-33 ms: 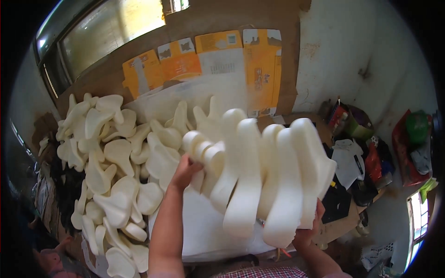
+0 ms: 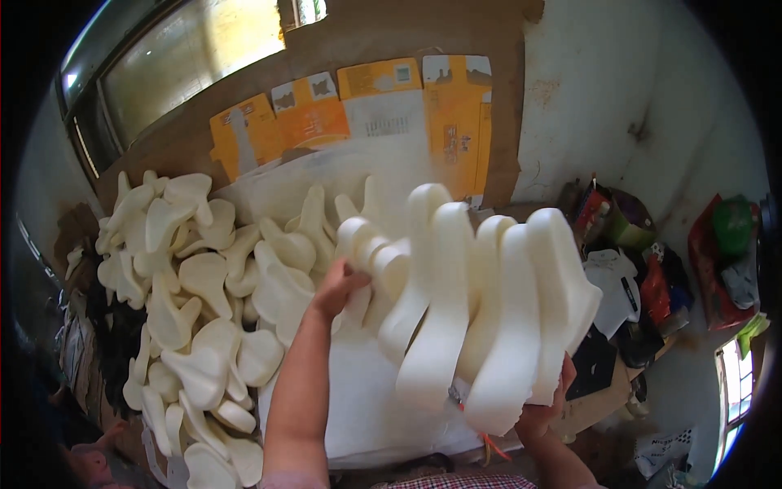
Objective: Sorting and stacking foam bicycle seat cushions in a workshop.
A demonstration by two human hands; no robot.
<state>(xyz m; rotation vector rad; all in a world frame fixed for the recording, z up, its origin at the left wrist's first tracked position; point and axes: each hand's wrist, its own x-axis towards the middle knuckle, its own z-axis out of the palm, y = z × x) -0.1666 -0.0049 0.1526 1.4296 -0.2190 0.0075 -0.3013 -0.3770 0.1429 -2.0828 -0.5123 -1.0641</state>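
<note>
A row of cream foam bicycle-seat pads, nested one against another, is held in the air between my two hands. My left hand is closed on the row's left end, thumb against the narrow noses. At the lower right end, my right hand grips the last pad from below and the side; most of its fingers are hidden behind the foam. A large heap of the same foam pads lies to the left, close to my left forearm. Below the held row shows a white table surface.
Torn yellow carton panels are fixed to brown board on the back wall. On the right, bags, cloths and a black pen on white material crowd a side surface. A red bag hangs against the right wall. An orange strip dangles near my waist.
Both hands and the held row of pads have shifted slightly to the right. The heap of pads looks the same.
</note>
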